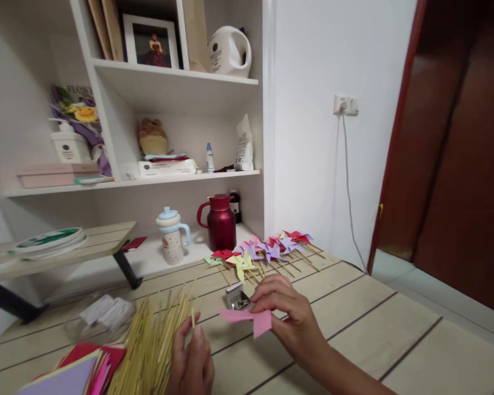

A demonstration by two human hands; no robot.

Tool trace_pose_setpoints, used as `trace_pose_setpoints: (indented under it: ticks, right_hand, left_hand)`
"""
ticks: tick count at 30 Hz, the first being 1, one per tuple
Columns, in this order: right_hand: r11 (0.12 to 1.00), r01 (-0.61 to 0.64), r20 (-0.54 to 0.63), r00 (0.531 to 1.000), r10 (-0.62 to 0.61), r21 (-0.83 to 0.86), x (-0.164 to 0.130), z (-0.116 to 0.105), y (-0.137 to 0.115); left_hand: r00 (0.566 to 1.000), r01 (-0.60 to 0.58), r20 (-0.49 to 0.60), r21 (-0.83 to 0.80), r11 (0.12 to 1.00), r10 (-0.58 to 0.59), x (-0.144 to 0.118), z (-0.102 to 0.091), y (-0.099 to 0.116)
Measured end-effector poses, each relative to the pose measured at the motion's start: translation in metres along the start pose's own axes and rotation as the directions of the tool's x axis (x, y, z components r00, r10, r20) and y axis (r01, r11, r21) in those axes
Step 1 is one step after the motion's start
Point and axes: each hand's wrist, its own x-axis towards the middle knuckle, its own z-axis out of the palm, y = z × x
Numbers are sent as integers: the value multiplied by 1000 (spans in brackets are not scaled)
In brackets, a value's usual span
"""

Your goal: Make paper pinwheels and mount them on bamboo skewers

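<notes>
Between the fingers and thumb of my right hand (294,310) is a pink paper pinwheel (262,322), its blades pointing left and down. My left hand (193,359) pinches a thin wooden stick (192,318) near its upper end; the lower part is hidden by the hand. Just behind the pinwheel sits a small open box (235,296) with shiny metal bits inside, too small to name. Left of my left hand lies a big bundle of thin sticks (148,343). Beyond the box, several finished pinwheels (271,251) in red, purple, pink and yellow lie on their sticks.
Coloured paper sheets (61,378) and a clear plastic bag (102,315) lie at the left of the slatted table (354,329). A red thermos jug (222,225) and a pale cup (173,244) stand at the back. A low stand (107,233) holds white plates (51,244).
</notes>
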Motion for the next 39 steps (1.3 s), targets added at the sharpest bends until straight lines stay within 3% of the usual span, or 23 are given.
trace_pose_setpoints:
  ticks: [10,14,21,26,32,39]
  right_hand:
    - [1000,8,10,1000,-8,-21,-1,-1,-1]
    - [1000,26,33,999,-26,-7,0,-1,-2]
    - [998,61,32,998,-61,-1,1,-1,-6]
    - [996,93,56,994,-93,10,1,-1,-8]
    - [992,121,100,987,-123,28,4,-2,-14]
    - [986,168,136,977,-165,-4,5,-7,-13]
  left_hand:
    - [1000,-10,21,2,1000,10,-2,-1,4]
    - [996,-6,87,-3,1000,6,0,-3,3]
    - [978,119,178,-25,993,-113,4,-10,4]
    - [963,106,242,55,993,-116,8,-16,3]
    - [991,-33,136,271,962,-4,16,-27,12]
    - [969,-239,13,294,926,246,16,-37,19]
